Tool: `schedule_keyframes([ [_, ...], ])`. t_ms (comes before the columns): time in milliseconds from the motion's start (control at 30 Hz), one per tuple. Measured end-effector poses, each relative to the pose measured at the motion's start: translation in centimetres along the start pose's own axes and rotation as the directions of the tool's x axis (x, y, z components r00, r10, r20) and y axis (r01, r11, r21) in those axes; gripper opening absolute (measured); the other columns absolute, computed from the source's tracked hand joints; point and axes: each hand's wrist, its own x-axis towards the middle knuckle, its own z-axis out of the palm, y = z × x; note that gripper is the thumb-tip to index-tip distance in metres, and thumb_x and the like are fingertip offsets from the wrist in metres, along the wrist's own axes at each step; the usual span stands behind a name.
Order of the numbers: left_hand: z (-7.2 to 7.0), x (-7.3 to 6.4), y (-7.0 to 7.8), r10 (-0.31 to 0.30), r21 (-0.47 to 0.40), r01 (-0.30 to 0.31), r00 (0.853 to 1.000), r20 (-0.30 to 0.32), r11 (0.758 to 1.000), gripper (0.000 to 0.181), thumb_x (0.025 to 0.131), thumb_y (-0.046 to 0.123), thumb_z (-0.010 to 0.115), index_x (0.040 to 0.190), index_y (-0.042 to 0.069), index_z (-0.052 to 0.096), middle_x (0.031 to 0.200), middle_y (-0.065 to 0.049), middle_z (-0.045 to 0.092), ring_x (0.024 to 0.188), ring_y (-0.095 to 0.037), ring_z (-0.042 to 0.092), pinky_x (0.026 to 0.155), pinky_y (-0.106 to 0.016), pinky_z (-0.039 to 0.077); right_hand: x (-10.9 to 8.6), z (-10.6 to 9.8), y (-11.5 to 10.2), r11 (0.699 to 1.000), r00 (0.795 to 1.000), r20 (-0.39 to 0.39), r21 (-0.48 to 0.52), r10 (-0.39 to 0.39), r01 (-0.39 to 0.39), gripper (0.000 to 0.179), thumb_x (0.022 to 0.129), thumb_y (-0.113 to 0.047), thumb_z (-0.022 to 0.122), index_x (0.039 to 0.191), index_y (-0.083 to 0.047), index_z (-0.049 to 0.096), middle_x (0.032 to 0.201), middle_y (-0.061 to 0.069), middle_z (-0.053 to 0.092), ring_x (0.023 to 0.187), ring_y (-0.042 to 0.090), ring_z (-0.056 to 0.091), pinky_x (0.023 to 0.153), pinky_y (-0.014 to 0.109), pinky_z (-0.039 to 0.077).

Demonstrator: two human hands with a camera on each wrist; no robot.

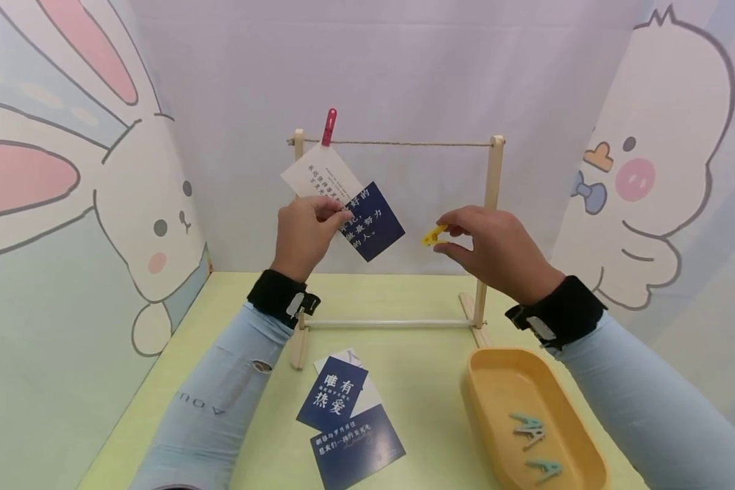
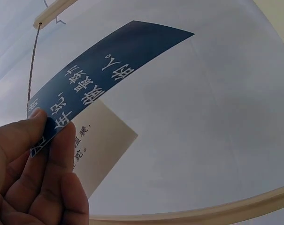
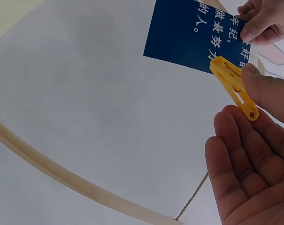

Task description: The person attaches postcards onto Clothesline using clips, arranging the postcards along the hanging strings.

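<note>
My left hand (image 1: 306,231) pinches a dark blue card (image 1: 376,228) with white writing by one edge, thumb on its face in the left wrist view. Behind it, a white card (image 1: 318,170) with dark writing hangs from the string (image 1: 404,143), held by a red clothespin (image 1: 329,127). Off to the right, my right hand (image 1: 496,245) pinches a yellow clothespin (image 1: 433,235) between thumb and index finger, at about the height of the blue card. The right wrist view shows the clothespin (image 3: 233,86) overlapping the card's lower edge.
The string runs between two wooden posts (image 1: 493,177) of a stand. Below, several cards (image 1: 333,393) lie overlapping on the yellow-green table (image 1: 429,381). A yellow tray (image 1: 496,422) at the right front holds several clothespins (image 1: 544,468).
</note>
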Motion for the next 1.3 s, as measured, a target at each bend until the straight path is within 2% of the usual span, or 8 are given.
schedule_keyframes([
  [133,-0.5,0.8,0.2,-0.007,0.013,0.007,1.000,-0.004,1.000,0.022,0.093,0.026,0.080,0.105,0.008,0.081,0.094,-0.007,0.080,0.085,-0.017,0.076,0.076,-0.036,0.059,1.2,-0.6,0.3,1.000,1.000,-0.018,-0.007,-0.004,0.004,0.040,0.083,-0.021,0.088,0.117,-0.007,0.072,0.108,0.007,0.076,0.093,0.022,0.071,0.081,0.038,0.061],
  [333,-1.3,1.8,0.3,-0.040,-0.018,0.040,0.999,-0.020,0.999,0.023,0.092,0.026,0.081,0.106,0.008,0.081,0.096,-0.008,0.080,0.086,-0.017,0.075,0.080,-0.036,0.058,2.7,-1.1,0.7,1.000,0.999,-0.046,-0.010,0.020,-0.021,0.039,0.085,-0.021,0.086,0.118,-0.006,0.072,0.110,0.009,0.075,0.095,0.024,0.071,0.084,0.042,0.061],
  [667,-1.8,3.3,0.9,-0.040,-0.016,0.039,0.998,-0.050,0.999,0.023,0.092,0.027,0.081,0.107,0.009,0.081,0.096,-0.007,0.080,0.086,-0.015,0.074,0.078,-0.033,0.056,5.0,-1.5,0.8,1.000,0.999,-0.050,-0.020,0.020,-0.021,0.038,0.087,-0.022,0.085,0.118,-0.005,0.072,0.110,0.010,0.075,0.095,0.024,0.070,0.085,0.041,0.059],
  [1000,-2.1,4.3,1.6,-0.058,-0.003,0.058,0.996,-0.062,0.998,0.027,0.092,0.029,0.080,0.110,0.010,0.081,0.098,-0.007,0.080,0.087,-0.016,0.074,0.079,-0.032,0.056,7.9,-2.1,0.2,0.999,0.999,-0.034,-0.015,0.042,-0.042,0.037,0.088,-0.023,0.084,0.120,-0.006,0.073,0.109,0.009,0.076,0.096,0.023,0.070,0.089,0.039,0.058],
  [1300,-2.5,4.7,1.6,-0.058,0.027,0.060,0.996,-0.066,0.998,0.027,0.093,0.028,0.079,0.111,0.008,0.080,0.101,-0.009,0.080,0.091,-0.019,0.075,0.084,-0.034,0.057,10.5,-2.4,-0.9,1.000,0.999,-0.050,0.016,0.023,-0.022,0.037,0.088,-0.025,0.083,0.118,-0.005,0.074,0.110,0.010,0.077,0.095,0.022,0.072,0.089,0.038,0.058],
])
